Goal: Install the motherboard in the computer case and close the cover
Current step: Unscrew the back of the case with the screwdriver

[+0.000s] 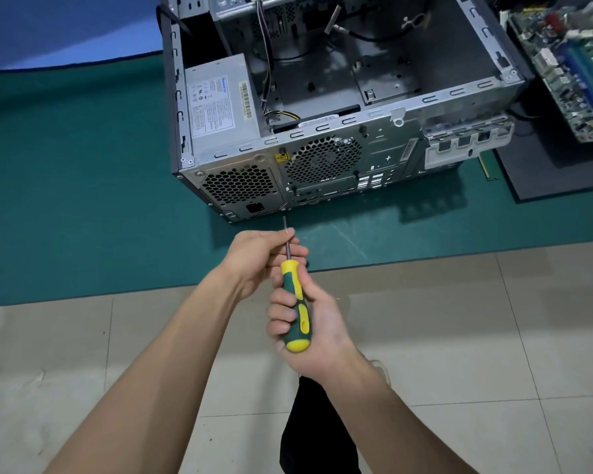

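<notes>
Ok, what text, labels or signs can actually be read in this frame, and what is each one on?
Power supply label: blue brand word at the top and dense print, too small to read.
Barcode sticker beside that label: bars and digits, unreadable.
Yellow warning triangle sticker on the computer case rear panel: a symbol only, no words legible.
White strip sticker on the black part inside the case: blurred.
Motherboard: no markings legible.

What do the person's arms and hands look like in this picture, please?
Both forearms are bare, with no sleeves in view. The left hand and right hand wear no gloves, and no rings, watch or wristband show. The fingers are uncovered, with short nails.
</notes>
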